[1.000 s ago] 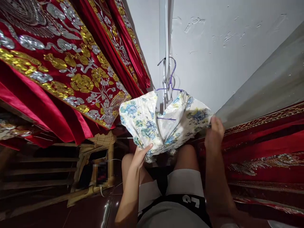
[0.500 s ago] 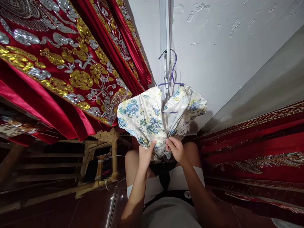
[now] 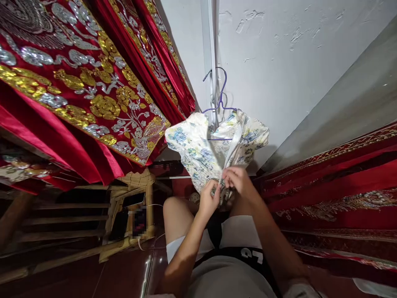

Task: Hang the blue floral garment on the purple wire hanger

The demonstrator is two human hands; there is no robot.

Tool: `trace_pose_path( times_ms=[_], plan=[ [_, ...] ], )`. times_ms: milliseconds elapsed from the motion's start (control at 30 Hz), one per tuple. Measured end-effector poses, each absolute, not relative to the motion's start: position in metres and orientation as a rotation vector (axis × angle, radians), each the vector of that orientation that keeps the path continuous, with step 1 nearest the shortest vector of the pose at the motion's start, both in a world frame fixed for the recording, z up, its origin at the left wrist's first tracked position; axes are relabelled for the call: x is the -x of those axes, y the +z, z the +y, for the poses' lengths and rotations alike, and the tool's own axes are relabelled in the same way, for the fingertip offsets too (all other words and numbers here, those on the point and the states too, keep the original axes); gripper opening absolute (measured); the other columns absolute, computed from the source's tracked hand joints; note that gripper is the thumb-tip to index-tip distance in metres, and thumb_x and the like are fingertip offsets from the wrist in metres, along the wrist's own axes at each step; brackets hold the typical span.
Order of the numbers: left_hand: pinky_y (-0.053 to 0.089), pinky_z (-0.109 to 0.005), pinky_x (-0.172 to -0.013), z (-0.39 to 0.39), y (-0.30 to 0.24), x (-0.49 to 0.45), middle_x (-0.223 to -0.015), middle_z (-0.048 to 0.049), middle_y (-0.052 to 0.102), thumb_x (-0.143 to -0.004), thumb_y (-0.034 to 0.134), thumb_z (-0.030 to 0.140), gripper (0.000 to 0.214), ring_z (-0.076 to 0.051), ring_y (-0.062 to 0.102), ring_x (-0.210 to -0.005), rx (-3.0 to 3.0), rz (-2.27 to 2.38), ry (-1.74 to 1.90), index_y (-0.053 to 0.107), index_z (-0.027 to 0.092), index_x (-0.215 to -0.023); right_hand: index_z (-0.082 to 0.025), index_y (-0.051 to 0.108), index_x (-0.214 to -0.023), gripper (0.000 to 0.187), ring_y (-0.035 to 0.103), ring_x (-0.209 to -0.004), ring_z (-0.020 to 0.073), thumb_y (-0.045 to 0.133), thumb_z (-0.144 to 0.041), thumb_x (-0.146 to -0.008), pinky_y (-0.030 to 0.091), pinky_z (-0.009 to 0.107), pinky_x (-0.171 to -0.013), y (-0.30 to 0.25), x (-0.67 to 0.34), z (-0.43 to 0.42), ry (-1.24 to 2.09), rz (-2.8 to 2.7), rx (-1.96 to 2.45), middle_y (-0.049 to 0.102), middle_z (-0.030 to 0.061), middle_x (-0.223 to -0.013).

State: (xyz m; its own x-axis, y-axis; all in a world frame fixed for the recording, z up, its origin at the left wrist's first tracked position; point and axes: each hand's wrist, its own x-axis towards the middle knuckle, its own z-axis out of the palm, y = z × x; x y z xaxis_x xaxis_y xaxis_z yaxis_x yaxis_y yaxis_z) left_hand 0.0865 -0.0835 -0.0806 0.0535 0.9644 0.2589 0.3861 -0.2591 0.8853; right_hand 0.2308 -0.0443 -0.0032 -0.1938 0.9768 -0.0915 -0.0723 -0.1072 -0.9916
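Observation:
A white garment with a blue and yellow flower print (image 3: 201,149) hangs on a purple wire hanger (image 3: 221,97) hooked to a white strip on the wall. My left hand (image 3: 208,199) grips the left front edge of the garment low down. My right hand (image 3: 236,181) pinches the right front edge beside it, fingers closed on the cloth. The two hands nearly touch at the garment's lower front, above my bare knees.
Red cloths with gold and silver embroidery (image 3: 93,91) hang at the left, and more red cloth (image 3: 335,194) lies at the right. A small wooden stool (image 3: 130,211) with a dark device on it stands at the lower left. The white wall (image 3: 279,62) is behind.
My right hand came in from the garment's right side to its lower front, next to my left hand. Both front edges are now drawn together and the garment hangs narrower.

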Motion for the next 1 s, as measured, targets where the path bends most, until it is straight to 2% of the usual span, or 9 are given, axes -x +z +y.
trace_pose_path(
  times_ms=[67, 233, 367, 433, 533, 600, 700, 800, 1000],
  plan=[
    [0.043, -0.029, -0.074, -0.082, -0.084, -0.088, -0.077, -0.0021, 0.057, -0.098, 0.048, 0.030, 0.023, -0.018, 0.056, -0.077, -1.822, 1.337, 1.127, 0.050, 0.021, -0.077, -0.018, 0.061, -0.061, 0.028, 0.038, -0.039, 0.0079, 0.065, -0.038, -0.082, 0.029, 0.023, -0.042, 0.026, -0.239, -0.016, 1.381, -1.162, 1.130, 0.050, -0.0035, -0.043],
    [0.043, -0.029, -0.074, -0.084, -0.090, -0.096, -0.077, -0.0029, 0.057, -0.100, 0.044, 0.023, 0.023, -0.019, 0.055, -0.076, -2.047, 1.292, 0.990, 0.049, 0.021, -0.078, -0.018, 0.058, -0.065, 0.019, 0.038, -0.040, 0.0060, 0.067, -0.025, -0.081, 0.025, 0.019, -0.037, 0.104, -0.237, 0.045, 1.284, -1.086, 1.001, 0.051, -0.0035, -0.048],
    [0.047, -0.031, -0.079, -0.073, -0.064, -0.090, -0.082, -0.0042, 0.063, -0.097, 0.051, 0.020, 0.018, -0.019, 0.059, -0.079, -2.141, 1.224, 0.879, 0.057, 0.020, -0.080, -0.019, 0.059, -0.068, 0.022, 0.040, -0.041, 0.0066, 0.062, -0.028, -0.088, 0.029, 0.019, -0.038, 0.119, -0.227, 0.045, 1.170, -1.187, 0.933, 0.051, -0.0034, -0.049],
    [0.049, -0.032, -0.083, -0.059, -0.036, -0.082, -0.092, -0.0060, 0.068, -0.096, 0.057, 0.020, 0.008, -0.020, 0.063, -0.087, -2.138, 1.172, 1.000, 0.064, 0.019, -0.093, -0.019, 0.060, -0.068, 0.022, 0.041, -0.041, 0.0070, 0.060, -0.028, -0.088, 0.032, 0.020, -0.040, 0.112, -0.224, 0.031, 1.135, -1.242, 0.933, 0.052, -0.0032, -0.049],
    [0.051, -0.033, -0.090, -0.031, 0.017, -0.071, -0.102, -0.0067, 0.070, -0.100, 0.058, 0.026, 0.031, -0.018, 0.065, -0.091, -2.078, 1.126, 1.445, 0.061, 0.019, -0.130, -0.018, 0.062, -0.067, 0.022, 0.042, -0.042, 0.0077, 0.056, -0.024, -0.088, 0.033, 0.021, -0.043, 0.105, -0.222, 0.011, 1.100, -1.299, 0.964, 0.052, -0.0035, -0.047],
    [0.051, -0.034, -0.091, -0.012, 0.050, -0.067, -0.105, -0.0064, 0.071, -0.102, 0.055, 0.029, 0.035, -0.017, 0.065, -0.092, -2.093, 1.146, 1.619, 0.058, 0.020, -0.136, -0.018, 0.062, -0.068, 0.022, 0.043, -0.042, 0.0082, 0.055, -0.023, -0.088, 0.033, 0.021, -0.044, 0.106, -0.222, 0.003, 1.063, -1.350, 0.969, 0.053, -0.0037, -0.047],
    [0.050, -0.031, -0.087, 0.008, 0.086, -0.067, -0.102, -0.0066, 0.071, -0.104, 0.054, 0.031, 0.022, -0.017, 0.065, -0.091, -2.235, 1.153, 1.627, 0.067, 0.018, -0.116, -0.018, 0.063, -0.070, 0.022, 0.043, -0.044, 0.0086, 0.054, -0.023, -0.090, 0.034, 0.022, -0.046, 0.108, -0.223, 0.002, 0.997, -1.410, 0.952, 0.053, -0.0038, -0.048],
    [0.049, -0.028, -0.081, 0.017, 0.097, -0.067, -0.093, -0.0060, 0.070, -0.103, 0.055, 0.030, 0.019, -0.016, 0.063, -0.085, -2.355, 1.170, 1.603, 0.067, 0.017, -0.097, -0.018, 0.062, -0.069, 0.023, 0.044, -0.046, 0.0092, 0.055, -0.025, -0.090, 0.034, 0.023, -0.048, 0.098, -0.222, 0.007, 0.944, -1.452, 0.960, 0.053, -0.0037, -0.050],
    [0.047, -0.029, -0.080, 0.014, 0.079, -0.066, -0.087, -0.0034, 0.065, -0.102, 0.058, 0.027, 0.014, -0.016, 0.060, -0.083, -2.324, 1.176, 1.731, 0.064, 0.018, -0.094, -0.021, 0.053, -0.063, 0.033, 0.045, -0.047, 0.0113, 0.056, -0.034, -0.094, 0.035, 0.025, -0.050, 0.062, -0.211, 0.017, 0.932, -1.450, 1.031, 0.051, -0.0031, -0.049]
  ],
)
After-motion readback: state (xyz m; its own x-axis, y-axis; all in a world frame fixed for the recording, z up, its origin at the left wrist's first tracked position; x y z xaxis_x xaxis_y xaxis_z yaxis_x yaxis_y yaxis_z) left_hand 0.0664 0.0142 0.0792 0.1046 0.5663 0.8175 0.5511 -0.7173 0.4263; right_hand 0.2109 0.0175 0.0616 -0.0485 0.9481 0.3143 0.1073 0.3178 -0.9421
